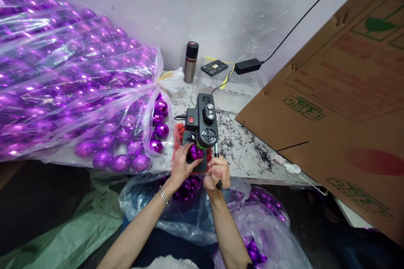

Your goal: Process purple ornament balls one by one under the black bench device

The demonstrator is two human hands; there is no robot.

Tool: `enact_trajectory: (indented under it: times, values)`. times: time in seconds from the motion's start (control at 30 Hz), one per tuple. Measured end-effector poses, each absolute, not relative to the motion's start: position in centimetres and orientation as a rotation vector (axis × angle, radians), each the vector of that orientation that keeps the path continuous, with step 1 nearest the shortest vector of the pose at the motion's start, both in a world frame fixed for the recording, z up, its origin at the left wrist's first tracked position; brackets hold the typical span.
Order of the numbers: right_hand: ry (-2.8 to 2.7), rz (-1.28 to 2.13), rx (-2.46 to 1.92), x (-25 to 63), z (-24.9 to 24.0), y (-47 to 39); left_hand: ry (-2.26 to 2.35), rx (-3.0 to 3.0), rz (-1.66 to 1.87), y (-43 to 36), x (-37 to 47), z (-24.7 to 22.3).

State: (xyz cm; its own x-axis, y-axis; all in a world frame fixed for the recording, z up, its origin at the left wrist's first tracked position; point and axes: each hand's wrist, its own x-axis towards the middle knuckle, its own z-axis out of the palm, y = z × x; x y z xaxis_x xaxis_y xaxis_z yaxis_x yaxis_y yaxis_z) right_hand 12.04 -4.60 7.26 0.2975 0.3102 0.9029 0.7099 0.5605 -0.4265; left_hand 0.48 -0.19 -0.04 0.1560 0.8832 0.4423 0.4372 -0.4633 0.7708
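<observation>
A shiny purple faceted ball (196,152) sits under the round end of a black bench machine (206,119). My left hand (182,162) curls its thumb and fingers around that ball from the near left side. With closed fingers, my right hand (217,173) grips the lever handle (219,184) on the machine's right side. A small box with a red switch (191,120) is fixed to the machine's left. Beneath it lies a red mat (179,131). The spot where ball and machine meet is partly hidden.
A big clear bag of purple balls (94,92) covers the left. Behind stand a bottle (191,62), a phone (214,67) and a power adapter (248,66). A large cardboard box (341,105) leans in from the right. Black scraps (232,138) litter the white table (243,171).
</observation>
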Motion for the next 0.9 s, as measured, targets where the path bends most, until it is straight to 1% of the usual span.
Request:
enact_trajectory:
  times: [0.27, 0.33, 0.43, 0.53, 0.6, 0.7, 0.8, 0.87, 0.9]
  values:
    - [-1.397, -0.366, -0.976, 12.3, 6.8, -4.7, 1.241, 1.964, 1.255, -0.2, 0.5, 0.0]
    - [-1.371, -0.329, -0.997, 12.3, 8.0, -4.9, 1.252, 1.947, 1.233, 0.1, 0.6, 0.0]
    - [-1.296, -0.196, -1.075, 12.2, 11.0, -5.4, 1.233, 1.940, 1.219, 0.1, 0.5, 0.1]
    - [-1.257, -0.090, -1.131, 12.2, 13.8, -5.7, 1.141, 2.010, 1.208, -1.6, -0.6, 0.4]
    - [-1.245, -0.074, -1.134, 12.2, 14.4, -5.9, 1.062, 2.113, 1.174, -3.6, -1.9, 0.9]
    - [-1.262, -0.102, -1.116, 12.1, 13.4, -6.0, 1.023, 2.241, 1.122, -5.9, -4.1, 2.2]
    - [-1.272, -0.125, -1.078, 12.0, 11.9, -5.9, 1.165, 2.306, 1.206, -4.4, -5.9, 4.6]
    - [-1.279, -0.128, -1.065, 12.0, 11.4, -5.9, 1.431, 2.327, 1.204, -1.1, -6.7, 6.7]
    - [-1.286, -0.129, -1.065, 12.1, 11.3, -5.9, 1.611, 2.315, 1.109, 0.8, -7.0, 7.8]
